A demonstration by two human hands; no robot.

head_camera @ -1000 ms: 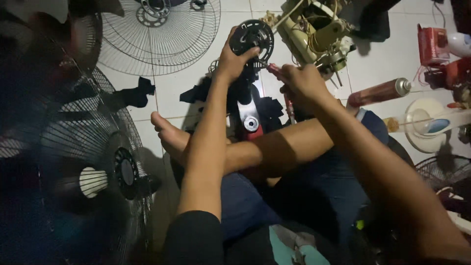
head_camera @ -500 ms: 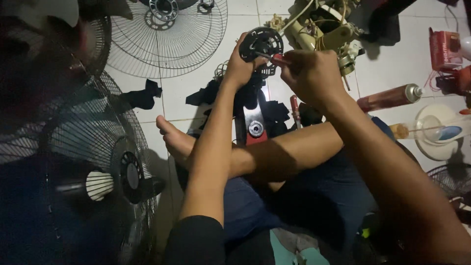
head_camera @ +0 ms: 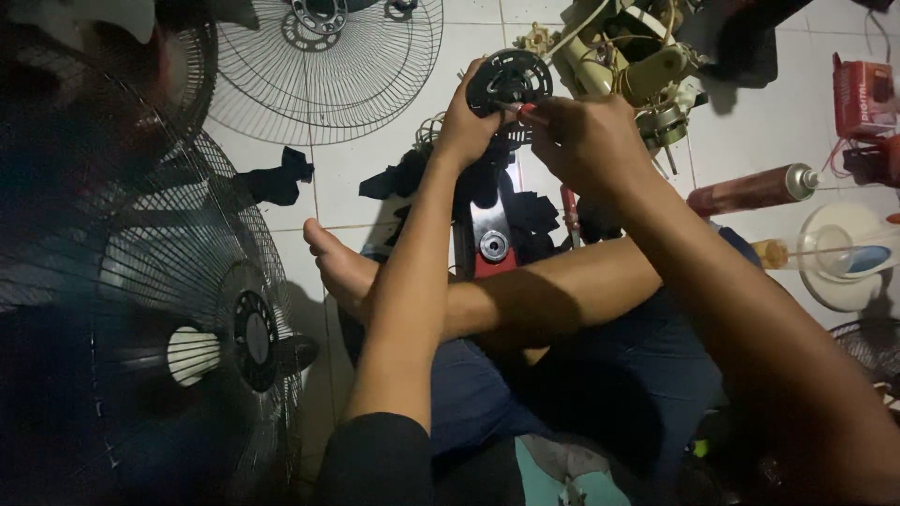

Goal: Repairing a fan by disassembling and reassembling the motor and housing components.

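Scanning from the left edge of the floor, I see a standing fan [head_camera: 187,347] with its dark grille filling that side, and a loose wire fan guard [head_camera: 323,66] lying flat on the white tiles near the top. Next comes my left hand [head_camera: 466,126], clamped on the lower left rim of a round black slotted fan motor cover [head_camera: 511,82], which it holds up on edge above the floor, face turned toward me. My right hand [head_camera: 586,141] sits just beside it on the right, closed around a red-handled tool [head_camera: 527,111] whose long axis runs left, straight into the cover's lower middle; the tip is hidden, so I cannot tell what it meets. The two hands are almost touching, the left slightly nearer the disc. Below them my crossed leg [head_camera: 525,290] lies over a black and red fan base [head_camera: 492,239]. Farther right sit a cream motor housing [head_camera: 637,56], a spray can [head_camera: 750,190] lying on its side, and a white plate [head_camera: 848,258] near the right edge. Nothing blocks the cover.
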